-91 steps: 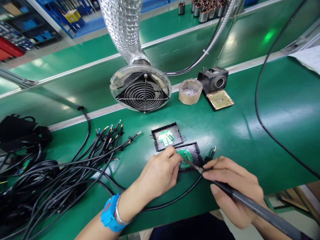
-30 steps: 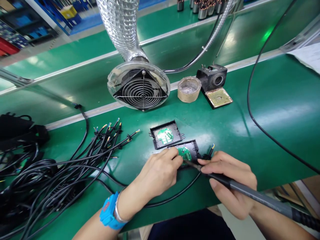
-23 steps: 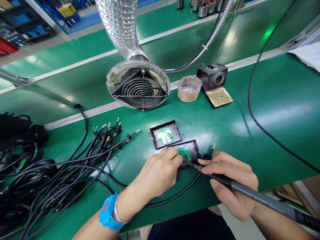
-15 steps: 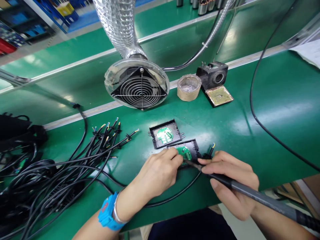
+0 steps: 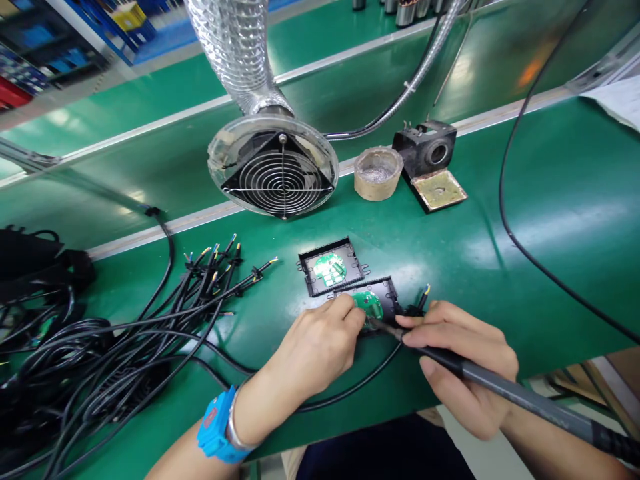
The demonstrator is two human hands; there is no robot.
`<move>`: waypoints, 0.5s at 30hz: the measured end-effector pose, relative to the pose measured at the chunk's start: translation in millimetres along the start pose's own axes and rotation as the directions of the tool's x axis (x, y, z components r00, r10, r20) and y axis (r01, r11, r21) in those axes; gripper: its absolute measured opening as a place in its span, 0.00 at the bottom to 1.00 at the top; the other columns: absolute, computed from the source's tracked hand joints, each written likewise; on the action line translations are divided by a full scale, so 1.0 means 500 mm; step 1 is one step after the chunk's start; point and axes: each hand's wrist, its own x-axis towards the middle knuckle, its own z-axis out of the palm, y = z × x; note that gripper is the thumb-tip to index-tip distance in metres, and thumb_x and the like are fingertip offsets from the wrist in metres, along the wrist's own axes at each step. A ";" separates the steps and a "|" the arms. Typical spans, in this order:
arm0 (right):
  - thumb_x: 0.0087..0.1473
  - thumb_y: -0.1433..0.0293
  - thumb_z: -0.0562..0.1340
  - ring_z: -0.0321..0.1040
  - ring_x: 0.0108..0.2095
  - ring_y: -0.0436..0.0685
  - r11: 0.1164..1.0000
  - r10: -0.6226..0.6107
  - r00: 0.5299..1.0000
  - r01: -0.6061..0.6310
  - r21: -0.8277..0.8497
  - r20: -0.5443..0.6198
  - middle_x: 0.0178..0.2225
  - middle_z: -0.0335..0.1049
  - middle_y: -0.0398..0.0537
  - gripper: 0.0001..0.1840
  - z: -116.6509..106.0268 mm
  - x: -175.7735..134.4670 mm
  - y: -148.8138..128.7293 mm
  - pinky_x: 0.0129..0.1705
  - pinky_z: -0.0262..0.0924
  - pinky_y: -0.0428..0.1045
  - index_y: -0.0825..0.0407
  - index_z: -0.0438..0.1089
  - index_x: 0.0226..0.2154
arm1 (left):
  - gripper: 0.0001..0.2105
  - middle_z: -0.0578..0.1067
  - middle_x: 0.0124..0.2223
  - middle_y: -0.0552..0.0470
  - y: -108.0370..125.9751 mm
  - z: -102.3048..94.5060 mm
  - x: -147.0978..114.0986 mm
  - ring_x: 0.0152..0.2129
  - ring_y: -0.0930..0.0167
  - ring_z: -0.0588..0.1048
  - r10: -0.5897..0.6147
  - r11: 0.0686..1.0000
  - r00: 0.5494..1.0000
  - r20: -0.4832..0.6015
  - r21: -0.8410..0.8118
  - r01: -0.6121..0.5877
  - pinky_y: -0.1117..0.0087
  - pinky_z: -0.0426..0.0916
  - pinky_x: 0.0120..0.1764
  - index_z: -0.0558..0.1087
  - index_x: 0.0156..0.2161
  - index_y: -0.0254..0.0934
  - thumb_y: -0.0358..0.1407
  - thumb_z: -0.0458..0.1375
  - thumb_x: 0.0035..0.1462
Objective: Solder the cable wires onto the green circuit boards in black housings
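Note:
My right hand [image 5: 465, 363] is closed around a soldering iron [image 5: 520, 393], whose tip meets a green circuit board [image 5: 369, 305] in the nearer black plastic case [image 5: 387, 291]. At that board's left edge, my left hand [image 5: 320, 337] has its fingers pinched together; whatever they hold is hidden beneath them. Just behind lies a second black case [image 5: 324, 251] with another green circuit board [image 5: 330, 269] inside. A black cable [image 5: 360, 385] curves below my hands, and a stripped end with coloured wires [image 5: 427, 291] sticks up beside the nearer case.
A round fume extractor [image 5: 283, 177] hangs over the bench from a silver duct [image 5: 235, 53]. Behind the cases stand a solder-flecked pot [image 5: 379, 175] and an iron stand [image 5: 425, 150] with a sponge tray [image 5: 440, 190]. Many black cables [image 5: 135, 360] heap at the left.
Almost nothing differs. Both hands and the soldering iron stay in place at the nearer board; an orange reflection now shows on the green panel at upper right.

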 end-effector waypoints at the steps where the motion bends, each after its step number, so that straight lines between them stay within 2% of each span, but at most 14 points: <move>1: 0.44 0.78 0.55 0.65 0.25 0.51 1.000 -0.004 1.000 0.004 0.000 -0.002 0.28 0.68 0.49 0.13 0.000 0.000 0.000 0.30 0.67 0.50 0.55 0.72 0.33 | 0.08 0.68 0.32 0.52 0.001 -0.001 0.000 0.25 0.70 0.69 -0.007 1.000 1.000 0.007 -0.004 0.007 0.70 0.62 0.22 0.70 0.36 0.36 0.28 0.49 0.59; 7: 0.43 0.78 0.56 0.66 0.26 0.52 0.999 0.002 1.000 -0.002 0.033 -0.005 0.25 0.65 0.48 0.14 0.001 -0.004 0.004 0.33 0.69 0.52 0.55 0.72 0.33 | 0.08 0.69 0.33 0.51 0.004 -0.008 0.002 0.25 0.70 0.70 -0.012 1.000 1.000 0.015 -0.013 0.012 0.70 0.64 0.22 0.71 0.38 0.35 0.28 0.49 0.60; 11: 0.43 0.79 0.55 0.68 0.28 0.54 1.000 -0.006 1.000 0.006 0.006 -0.008 0.26 0.67 0.49 0.14 0.001 -0.005 0.004 0.32 0.69 0.51 0.55 0.72 0.33 | 0.08 0.69 0.33 0.51 0.002 -0.005 0.004 0.25 0.70 0.70 -0.008 1.000 1.000 0.015 -0.006 0.008 0.69 0.64 0.22 0.71 0.38 0.36 0.28 0.49 0.60; 15: 0.42 0.79 0.55 0.67 0.26 0.53 0.997 -0.076 0.997 0.077 -0.029 0.034 0.25 0.67 0.48 0.13 0.002 0.000 -0.001 0.36 0.70 0.53 0.54 0.70 0.31 | 0.08 0.69 0.33 0.51 0.003 -0.003 0.004 0.25 0.70 0.70 -0.011 1.000 1.000 0.018 -0.003 0.011 0.70 0.65 0.22 0.72 0.38 0.36 0.28 0.49 0.59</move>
